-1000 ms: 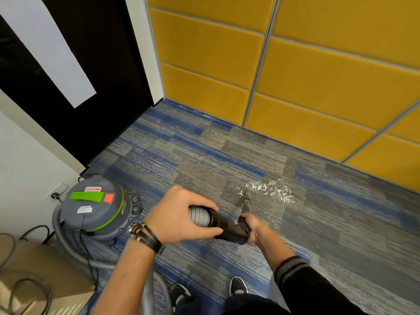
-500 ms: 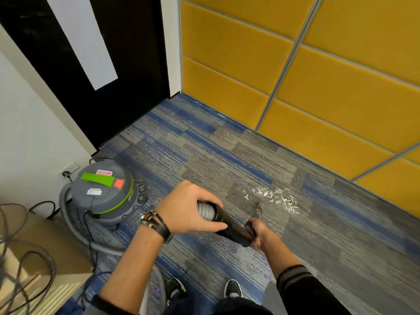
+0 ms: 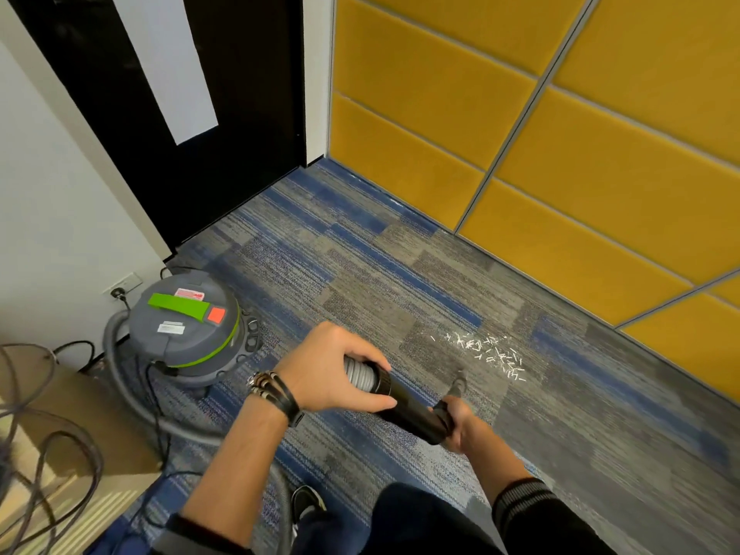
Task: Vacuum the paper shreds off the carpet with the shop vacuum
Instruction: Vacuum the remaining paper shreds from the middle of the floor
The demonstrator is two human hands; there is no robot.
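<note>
White paper shreds (image 3: 486,352) lie scattered on the blue-grey carpet (image 3: 360,274), right of centre. My left hand (image 3: 340,368) grips the black vacuum wand (image 3: 408,410) where the grey ribbed hose (image 3: 358,372) joins it. Further down the same wand, my right hand (image 3: 456,424) is closed around it. The nozzle tip (image 3: 458,384) points at the carpet just short of the shreds, at their near left. The grey shop vacuum (image 3: 186,334), with a green band and handle, stands at the left.
Yellow padded wall panels (image 3: 560,154) run behind the shreds. A black door (image 3: 224,114) and a white wall with a socket (image 3: 120,288) are at the left. A cardboard box (image 3: 72,442) with loose cables (image 3: 36,454) sits at bottom left. My shoe (image 3: 306,504) is below.
The view has swung left and pulled back a little; the shreds now lie further right. Both hands keep their grip, and the nozzle stays just short of the shreds.
</note>
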